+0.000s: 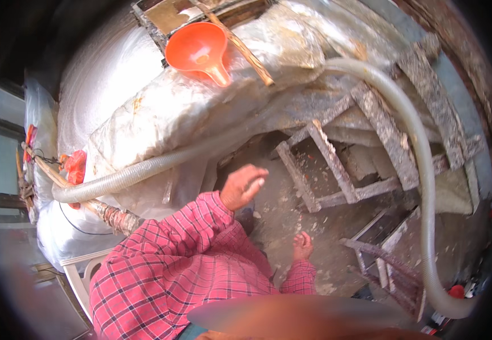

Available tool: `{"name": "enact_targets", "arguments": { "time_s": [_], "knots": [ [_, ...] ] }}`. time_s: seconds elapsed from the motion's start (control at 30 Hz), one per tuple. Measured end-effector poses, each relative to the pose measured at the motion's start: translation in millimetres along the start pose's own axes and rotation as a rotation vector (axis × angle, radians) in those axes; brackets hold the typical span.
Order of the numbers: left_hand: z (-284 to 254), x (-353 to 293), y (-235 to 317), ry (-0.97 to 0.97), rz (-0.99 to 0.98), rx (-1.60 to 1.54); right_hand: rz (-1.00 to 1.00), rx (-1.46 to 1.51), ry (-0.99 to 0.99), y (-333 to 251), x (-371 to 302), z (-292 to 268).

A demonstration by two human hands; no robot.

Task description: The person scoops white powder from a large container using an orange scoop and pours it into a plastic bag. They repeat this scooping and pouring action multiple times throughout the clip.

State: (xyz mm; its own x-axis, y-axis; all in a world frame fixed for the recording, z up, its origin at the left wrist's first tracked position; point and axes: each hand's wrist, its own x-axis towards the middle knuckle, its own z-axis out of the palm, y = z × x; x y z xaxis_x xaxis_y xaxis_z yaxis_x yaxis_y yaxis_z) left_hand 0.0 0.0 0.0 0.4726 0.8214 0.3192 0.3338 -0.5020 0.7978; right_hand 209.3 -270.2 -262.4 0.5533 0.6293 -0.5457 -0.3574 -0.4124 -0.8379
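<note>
Left hand [243,187] loosely curled, nothing in it. Right hand [302,247] half-curled, seemingly empty; much of that forearm hidden from me. Pale hose [425,170] loops beyond both, blurred mid-length against plastic sheeting [144,122], one end lost at the dark rim. Floor [277,226] grimy, pale-flecked; crusted ladder [333,162] ahead.

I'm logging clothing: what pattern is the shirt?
The shirt is pink plaid, clearest in the head view.

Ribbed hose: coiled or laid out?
Laid out: the hose stretches across the plastic sheeting, then curves down past the ladder-like frame at right; no coiled loops show.
</note>
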Motion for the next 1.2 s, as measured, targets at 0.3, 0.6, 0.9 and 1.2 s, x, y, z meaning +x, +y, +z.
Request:
{"name": "enact_targets", "arguments": {
  "time_s": [0.3,0.6,0.9,1.2],
  "knots": [
    [-241.3,118.0,-105.6,0.906,-0.289,0.152,-0.436,-0.198,-0.143,-304.5,78.0,158.8],
    [-312.2,141.3,-268.3,0.672,-0.723,0.891,-1.087,-0.681,-0.38,-534.3,171.6,405.9],
    [-311.4,177.3,-253.0,0.559,-0.761,0.996,-0.753,-1.092,-0.742,-594.7,236.3,618.4],
    [-325.6,164.1,-265.9,0.568,-0.779,0.958,-0.337,-0.932,-0.882,-577.9,243.7,700.2]
  ]
}}
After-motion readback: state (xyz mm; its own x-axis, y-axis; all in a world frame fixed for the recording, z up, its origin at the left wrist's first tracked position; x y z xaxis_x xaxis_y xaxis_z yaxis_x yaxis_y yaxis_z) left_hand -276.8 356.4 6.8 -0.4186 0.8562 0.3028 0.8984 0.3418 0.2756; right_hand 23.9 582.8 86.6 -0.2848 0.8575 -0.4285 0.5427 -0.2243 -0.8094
